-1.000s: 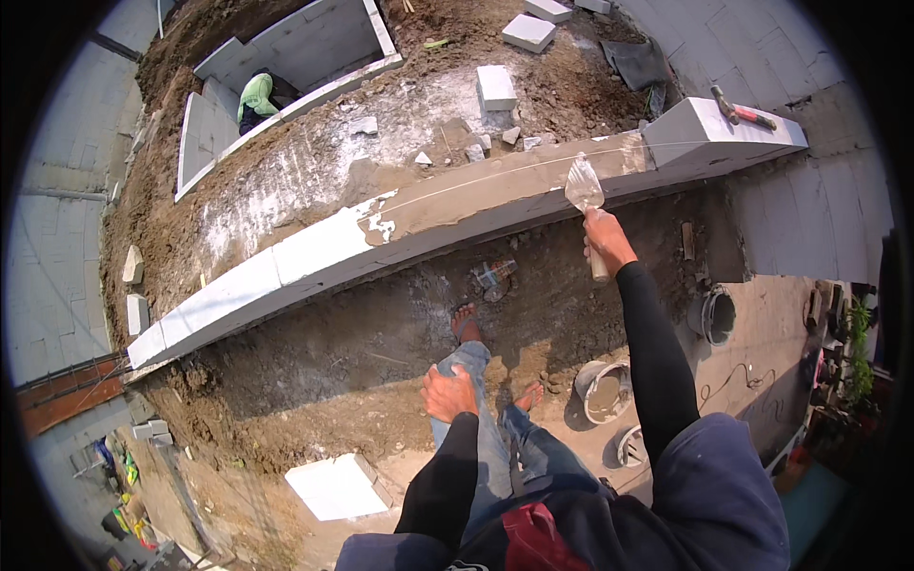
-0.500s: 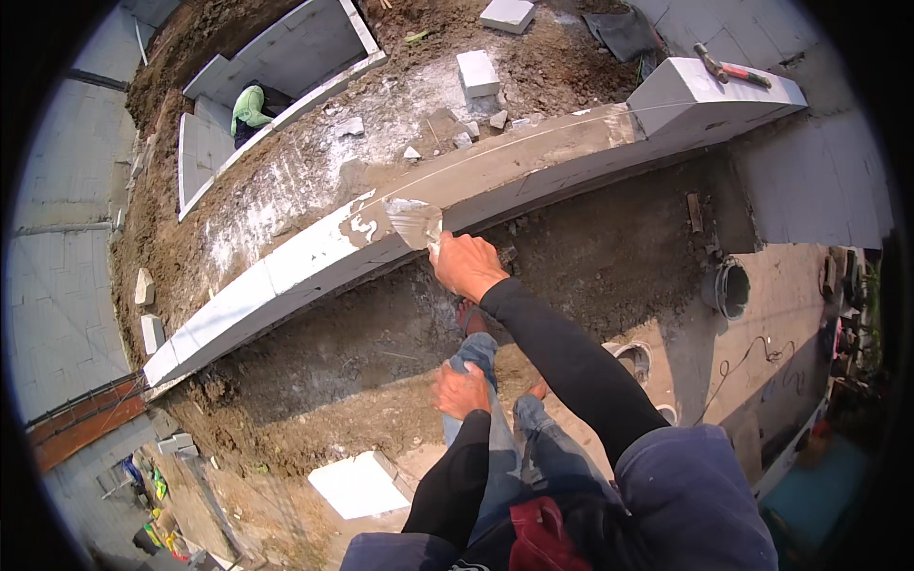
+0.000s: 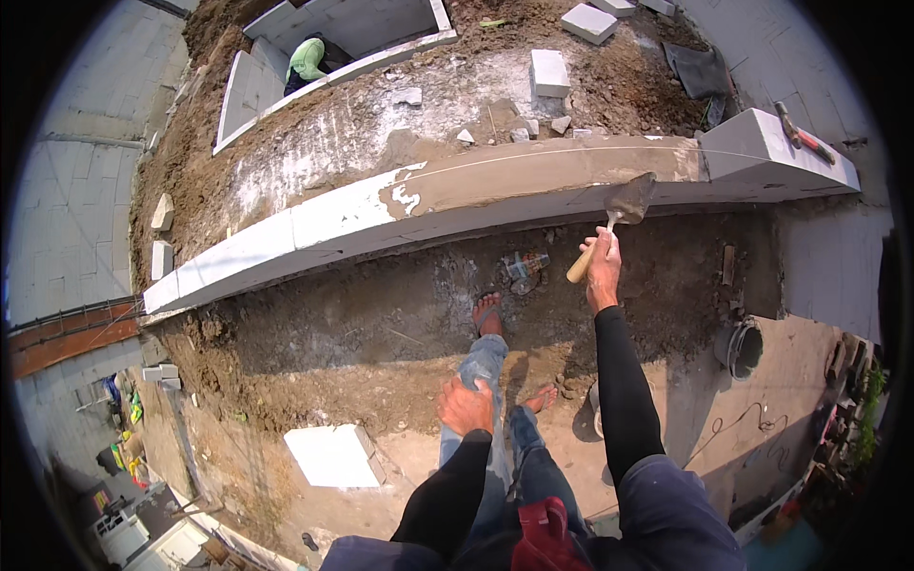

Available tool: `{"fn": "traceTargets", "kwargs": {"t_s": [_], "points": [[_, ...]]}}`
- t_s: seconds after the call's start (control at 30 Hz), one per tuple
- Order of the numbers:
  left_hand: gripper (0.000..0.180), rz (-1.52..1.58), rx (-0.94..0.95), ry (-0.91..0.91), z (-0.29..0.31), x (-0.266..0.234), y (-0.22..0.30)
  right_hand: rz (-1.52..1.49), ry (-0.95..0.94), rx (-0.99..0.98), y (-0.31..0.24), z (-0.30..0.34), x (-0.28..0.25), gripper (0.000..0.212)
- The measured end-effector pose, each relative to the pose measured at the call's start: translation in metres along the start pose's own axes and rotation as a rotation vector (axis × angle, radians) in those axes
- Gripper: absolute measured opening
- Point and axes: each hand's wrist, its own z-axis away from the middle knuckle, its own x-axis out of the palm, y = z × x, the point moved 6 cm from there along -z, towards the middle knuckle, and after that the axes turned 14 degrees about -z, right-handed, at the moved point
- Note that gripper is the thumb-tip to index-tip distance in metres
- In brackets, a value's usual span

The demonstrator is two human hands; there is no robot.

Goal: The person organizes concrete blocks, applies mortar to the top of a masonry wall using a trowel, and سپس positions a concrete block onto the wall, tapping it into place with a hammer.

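My right hand (image 3: 603, 269) grips the wooden handle of a trowel (image 3: 624, 206), whose metal blade rests against the front edge of the wall near its right end. The low wall of white blocks (image 3: 314, 221) curves across the view, and a layer of grey mortar (image 3: 533, 173) covers its top from the middle to the right. My left hand (image 3: 466, 406) lies flat on my left knee, holding nothing. I stand in sandals on bare soil just in front of the wall.
A hammer (image 3: 798, 134) lies on the wall's right end block. Loose white blocks (image 3: 549, 71) sit on the soil behind. A person in a green top (image 3: 307, 59) crouches in a far pit. A bucket (image 3: 742, 347) stands at right, a white slab (image 3: 333, 455) lies low left.
My right hand swept the trowel from the wall's right part to its middle and back to the right; the mortar layer now looks smoother. My left hand stayed on the knee.
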Motion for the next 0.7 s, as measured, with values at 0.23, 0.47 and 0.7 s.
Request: {"fn": "traceTargets", "kwargs": {"t_s": [0.23,0.47,0.7], "points": [[0.046,0.008,-0.016,-0.037,0.028,0.06,-0.033,-0.067,-0.062,-0.048,0.114,0.102,0.183,0.051],[0.046,0.02,-0.068,-0.207,0.036,0.081,-0.007,0.066,-0.3,-0.13,0.125,0.166,0.251,0.038],[0.045,0.029,-0.061,-0.099,0.018,0.052,-0.006,0.252,-0.444,-0.269,-0.003,0.171,0.175,0.035]]}}
